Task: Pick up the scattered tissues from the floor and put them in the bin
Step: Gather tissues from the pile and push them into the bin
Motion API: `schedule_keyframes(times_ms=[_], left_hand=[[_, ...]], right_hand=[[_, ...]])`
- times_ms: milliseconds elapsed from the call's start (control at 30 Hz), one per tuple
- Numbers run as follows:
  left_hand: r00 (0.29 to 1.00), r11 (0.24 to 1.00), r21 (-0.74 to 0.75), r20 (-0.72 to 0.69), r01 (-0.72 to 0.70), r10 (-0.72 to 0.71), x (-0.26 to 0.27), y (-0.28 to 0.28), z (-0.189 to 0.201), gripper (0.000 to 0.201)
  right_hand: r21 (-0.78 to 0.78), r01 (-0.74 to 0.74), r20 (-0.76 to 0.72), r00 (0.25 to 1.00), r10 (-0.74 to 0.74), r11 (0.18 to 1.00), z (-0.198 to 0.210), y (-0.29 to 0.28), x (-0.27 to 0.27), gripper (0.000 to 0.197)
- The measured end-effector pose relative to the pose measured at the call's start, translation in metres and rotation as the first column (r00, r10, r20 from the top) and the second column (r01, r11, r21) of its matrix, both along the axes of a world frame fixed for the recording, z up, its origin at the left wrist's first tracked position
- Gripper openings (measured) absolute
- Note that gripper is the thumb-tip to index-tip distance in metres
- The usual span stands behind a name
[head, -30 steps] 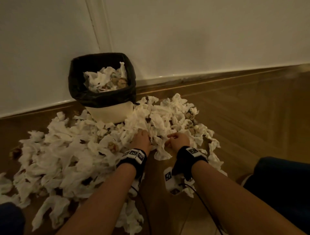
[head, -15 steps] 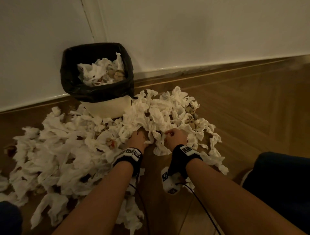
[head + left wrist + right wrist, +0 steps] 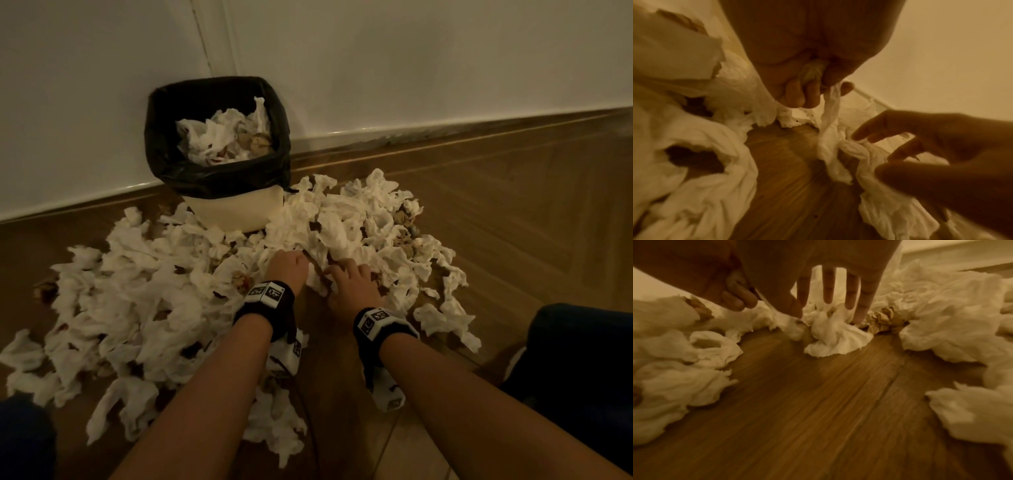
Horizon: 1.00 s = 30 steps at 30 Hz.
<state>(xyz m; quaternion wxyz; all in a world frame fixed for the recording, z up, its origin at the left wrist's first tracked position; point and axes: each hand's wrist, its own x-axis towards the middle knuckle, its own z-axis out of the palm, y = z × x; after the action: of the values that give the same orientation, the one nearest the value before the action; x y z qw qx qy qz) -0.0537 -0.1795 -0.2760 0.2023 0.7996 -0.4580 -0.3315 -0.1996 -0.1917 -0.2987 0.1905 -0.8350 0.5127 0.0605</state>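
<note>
My bin (image 3: pixel 219 178) is partly filled, yet most tissues (image 3: pixel 137 301) litter the floor (image 3: pixel 513 222); my left hand (image 3: pixel 287 269) clutches one, my right hand (image 3: pixel 349 284) spreads wide.

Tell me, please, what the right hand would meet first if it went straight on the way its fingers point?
Most likely the crumpled white tissue right under the right hand, whose fingers already reach into it.

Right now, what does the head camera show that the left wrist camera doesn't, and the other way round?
Only the head view shows the bin, its black liner and tissues already inside it. Only the left wrist view shows the left hand gripping a tissue in curled fingers. Both show the right hand spread over the pile on the wooden floor.
</note>
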Motion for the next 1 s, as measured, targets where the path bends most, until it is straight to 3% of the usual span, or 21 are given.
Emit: schedule_keyframes(times_ms=[133,200,300,400,500,600,667,733,867,1000], left_hand=[[0.996,0.997,-0.021,-0.039,-0.081,0.080,0.006,0.001,-0.005,0.040],[0.999,0.999,-0.032,0.014,-0.037,0.038,0.009,0.003,-0.008,0.046],[0.999,1.000,-0.014,0.050,-0.005,0.005,0.014,0.006,-0.013,0.011],[0.998,0.997,-0.053,-0.036,-0.061,0.060,0.014,0.011,-0.014,0.022],[0.996,0.995,-0.071,-0.064,-0.064,0.059,0.016,0.013,-0.011,0.021],[0.997,0.997,-0.060,-0.056,-0.051,0.048,0.020,0.014,-0.008,0.022],[0.997,0.997,-0.062,-0.053,-0.051,0.048,0.020,0.015,-0.004,0.024],[0.992,0.992,-0.088,-0.092,-0.093,0.085,0.020,0.015,0.000,0.024],[0.976,0.993,-0.037,-0.195,-0.109,0.100,0.024,0.016,0.010,0.044],[0.976,0.992,-0.035,-0.187,-0.118,0.110,0.027,0.014,0.021,0.039]], right_hand=[[0.186,-0.069,-0.127,0.987,0.094,0.980,-0.004,0.000,0.005,0.047],[0.196,-0.058,-0.127,0.988,0.084,0.979,-0.005,0.001,0.009,0.042],[0.202,0.031,-0.079,0.997,-0.016,0.979,-0.005,0.000,0.009,0.035],[0.302,0.169,-0.005,0.984,-0.176,0.938,-0.004,-0.006,0.008,0.035],[0.406,0.425,0.186,0.828,-0.529,0.809,-0.005,-0.004,0.008,0.043],[0.496,0.509,0.253,0.690,-0.678,0.704,0.000,-0.006,0.012,0.030],[0.607,0.507,0.263,0.598,-0.757,0.612,0.007,-0.010,0.012,0.033],[0.708,0.481,0.277,0.485,-0.830,0.517,0.014,-0.013,0.011,0.024],[0.795,0.401,0.306,0.384,-0.871,0.455,0.030,-0.021,0.009,0.038],[0.907,0.242,0.278,0.268,-0.922,0.344,0.055,-0.030,0.008,0.015]])
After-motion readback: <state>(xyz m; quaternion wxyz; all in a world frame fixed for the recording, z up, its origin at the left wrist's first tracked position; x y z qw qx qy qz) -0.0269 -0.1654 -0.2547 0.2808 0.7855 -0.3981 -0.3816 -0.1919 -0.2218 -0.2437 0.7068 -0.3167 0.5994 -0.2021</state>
